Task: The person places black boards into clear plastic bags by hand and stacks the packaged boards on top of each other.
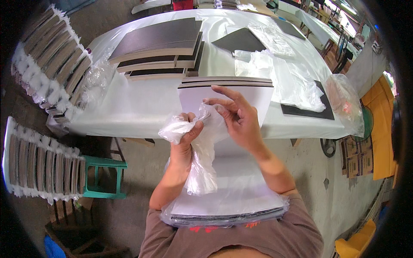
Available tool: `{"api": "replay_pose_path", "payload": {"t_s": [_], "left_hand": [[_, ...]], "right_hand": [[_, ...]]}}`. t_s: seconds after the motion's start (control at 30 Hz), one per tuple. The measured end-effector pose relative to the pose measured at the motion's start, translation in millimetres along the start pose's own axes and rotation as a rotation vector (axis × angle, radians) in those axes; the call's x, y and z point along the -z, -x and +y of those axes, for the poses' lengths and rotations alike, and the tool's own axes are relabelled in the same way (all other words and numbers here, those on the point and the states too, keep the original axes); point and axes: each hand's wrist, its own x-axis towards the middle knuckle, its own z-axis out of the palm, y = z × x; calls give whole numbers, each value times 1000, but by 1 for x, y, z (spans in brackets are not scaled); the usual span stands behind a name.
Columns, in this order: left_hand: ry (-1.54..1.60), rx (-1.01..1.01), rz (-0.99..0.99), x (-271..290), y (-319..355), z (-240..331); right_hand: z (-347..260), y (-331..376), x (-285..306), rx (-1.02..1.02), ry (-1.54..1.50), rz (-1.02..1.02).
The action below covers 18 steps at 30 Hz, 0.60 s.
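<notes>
A white-covered worktop [142, 103] is spreading across twelve o'clock. At six, a plastic-wrapped stack [228, 205] is resting against the brown shirt [254, 238], probably leaving both hands free. Near centre, a clear bag [202, 172] is hanging crumpled and glossy. At nine, the left hand [185, 131] is clamping its bunched part, likely steadying it; at two, the right hand [241, 116] is touching or nearing it, grip uncertain.

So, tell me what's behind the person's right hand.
Behind the right hand is a stack of flat boards: a white face with dark and pale layers along its top. The part the hand covers can't be seen.
</notes>
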Motion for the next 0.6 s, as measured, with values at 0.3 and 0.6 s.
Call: {"api": "replay_pose_path", "payload": {"t_s": [0.3, 0.6], "left_hand": [[153, -224, 150, 11, 1, 15], [-866, -783, 733, 166, -7, 124]], "right_hand": [[12, -8, 25, -6, -137, 188], [23, -1, 99, -190, -169, 342]]}}
